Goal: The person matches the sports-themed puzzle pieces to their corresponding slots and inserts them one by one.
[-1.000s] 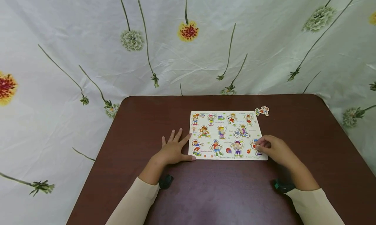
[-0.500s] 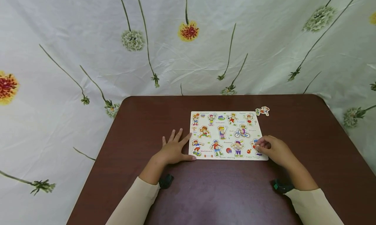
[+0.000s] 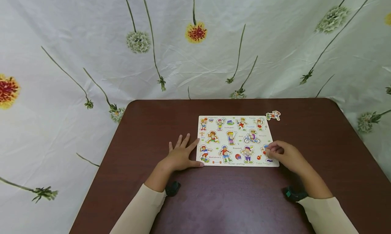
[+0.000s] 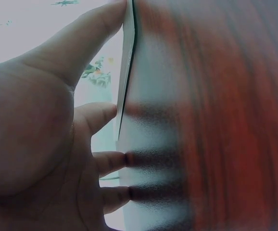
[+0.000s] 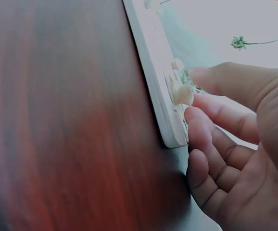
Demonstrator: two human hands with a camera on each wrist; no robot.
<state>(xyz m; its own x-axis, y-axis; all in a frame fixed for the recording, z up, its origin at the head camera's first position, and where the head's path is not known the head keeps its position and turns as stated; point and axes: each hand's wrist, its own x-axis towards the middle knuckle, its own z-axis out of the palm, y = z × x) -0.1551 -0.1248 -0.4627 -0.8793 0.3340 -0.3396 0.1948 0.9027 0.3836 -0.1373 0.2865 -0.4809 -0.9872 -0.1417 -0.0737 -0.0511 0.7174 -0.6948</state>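
A white peg puzzle board with sport figures lies on the table; its pieces carry small round knobs. My left hand lies spread at the board's left edge; in the left wrist view the thumb and one fingertip meet that edge. My right hand is at the board's lower right corner, its thumb and index finger at the knob of the table tennis puzzle piece, pinching it. That piece lies over its place on the board, partly hidden by the fingers.
One loose puzzle piece lies on the table just off the board's upper right corner. The dark brown table reaches back to a pale flower-print cloth hanging behind it.
My right thumb and fingers shift very slightly at the knob of the table tennis piece. The left hand, board and loose piece stay where they were.
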